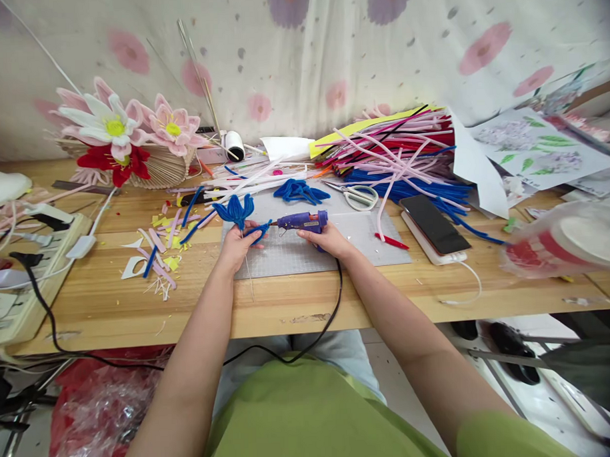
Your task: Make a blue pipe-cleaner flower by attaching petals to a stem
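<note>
The left grip [237, 249] pinches the wire stem [249, 274] beneath a blue flower [234, 212] and a separate blue petal [256, 232]; the right grip [328, 240] wraps a glue gun [299, 221], its nozzle at the petal's tip. Some petals look joined; this one and the blue pieces [304, 190] beyond both grips seem left to attach. Room shows nearer than the grips, up to the bench [188, 319] edge, where the cord [334, 313] hangs; scraps [173, 262] crowd leftward, a phone [432, 223] sits rightward.
</note>
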Motion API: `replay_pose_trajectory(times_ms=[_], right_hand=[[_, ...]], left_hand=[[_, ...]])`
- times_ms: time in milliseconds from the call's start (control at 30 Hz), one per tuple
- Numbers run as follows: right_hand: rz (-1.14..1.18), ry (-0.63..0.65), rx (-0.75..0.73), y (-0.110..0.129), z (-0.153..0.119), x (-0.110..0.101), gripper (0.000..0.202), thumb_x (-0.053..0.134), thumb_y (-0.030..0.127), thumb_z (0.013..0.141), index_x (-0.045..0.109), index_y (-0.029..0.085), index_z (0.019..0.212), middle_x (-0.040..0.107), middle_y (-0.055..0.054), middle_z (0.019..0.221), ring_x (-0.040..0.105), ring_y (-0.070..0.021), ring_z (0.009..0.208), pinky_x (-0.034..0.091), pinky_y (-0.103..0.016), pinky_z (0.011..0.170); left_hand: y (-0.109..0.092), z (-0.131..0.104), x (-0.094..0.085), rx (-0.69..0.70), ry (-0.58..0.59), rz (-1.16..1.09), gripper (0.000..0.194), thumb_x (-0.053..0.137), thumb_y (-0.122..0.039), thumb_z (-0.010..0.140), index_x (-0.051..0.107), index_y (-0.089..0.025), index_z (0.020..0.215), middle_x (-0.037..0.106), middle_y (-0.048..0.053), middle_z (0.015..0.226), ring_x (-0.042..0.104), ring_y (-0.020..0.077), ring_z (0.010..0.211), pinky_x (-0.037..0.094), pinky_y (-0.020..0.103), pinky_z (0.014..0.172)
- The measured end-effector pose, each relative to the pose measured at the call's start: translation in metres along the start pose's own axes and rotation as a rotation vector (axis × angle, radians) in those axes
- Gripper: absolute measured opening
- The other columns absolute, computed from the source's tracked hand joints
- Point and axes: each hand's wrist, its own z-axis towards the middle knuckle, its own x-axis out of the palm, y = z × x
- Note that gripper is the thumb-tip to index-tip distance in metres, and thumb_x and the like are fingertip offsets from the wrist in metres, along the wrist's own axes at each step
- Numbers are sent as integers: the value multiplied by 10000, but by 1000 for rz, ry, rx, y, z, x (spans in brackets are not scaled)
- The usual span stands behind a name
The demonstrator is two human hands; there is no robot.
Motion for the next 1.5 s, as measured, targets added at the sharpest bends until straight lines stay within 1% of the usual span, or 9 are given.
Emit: replay_pose_trajectory(times_ms=[100,300,500,633,800,1033,1200,1367,1500], right_hand=[[3,0,0,1,0,1,456,690,606,575,556,192,711,503,15,585,470,-122,564,403,-282,558],[-22,-14,24,-3,2,-2,459,676,626,581,543,196,668,489,15,552,458,-126,562,399,-286,561],[14,11,-4,1,0,-1,481,679,647,556,542,203,682,476,18,555,453,-126,556,397,-284,545],[-12,-12,20,2,0,-1,471,681,635,565,540,197,665,483,16,560,451,-123,561,397,-286,554],[16,18,9,4,-1,0,456,686,621,572,553,201,687,496,9,575,467,-132,575,405,-287,549],[-29,-20,27,-4,2,-2,441,684,606,588,562,195,692,497,15,558,464,-126,559,399,-278,539],[15,28,-3,0,0,0,440,688,603,583,564,200,705,497,15,573,463,-124,558,400,-281,543],[-1,-10,-6,0,1,0,434,692,593,585,570,200,726,493,17,584,448,-117,554,391,-275,537],[-5,17,2,0,1,-1,426,696,585,588,575,197,717,493,17,583,435,-111,547,393,-275,538]], left_hand=[[1,1,0,8,-5,-3,363,723,-236,593,488,-170,861,638,15,820,668,172,745,515,220,485],[1,1,0,3,-2,-7,357,717,-233,596,483,-173,859,633,15,814,668,174,750,519,231,496],[2,1,-1,15,7,17,364,721,-260,595,482,-176,857,633,14,815,664,175,757,521,237,502],[2,1,-1,10,6,-3,369,725,-247,589,486,-171,860,635,17,822,668,179,752,521,237,496],[1,0,0,12,-9,0,362,729,-241,593,491,-172,857,638,15,819,668,174,743,511,217,474],[2,1,-1,19,-1,12,368,722,-259,606,478,-174,868,641,25,843,670,184,765,526,246,501],[1,0,0,17,-16,8,354,718,-246,610,487,-172,869,646,26,848,671,185,765,530,245,505],[0,-1,1,9,-23,-7,352,723,-232,604,492,-170,864,648,25,836,672,183,760,524,238,499],[0,-1,1,10,-25,-5,333,713,-221,612,498,-171,862,656,25,831,673,186,772,526,238,506]])
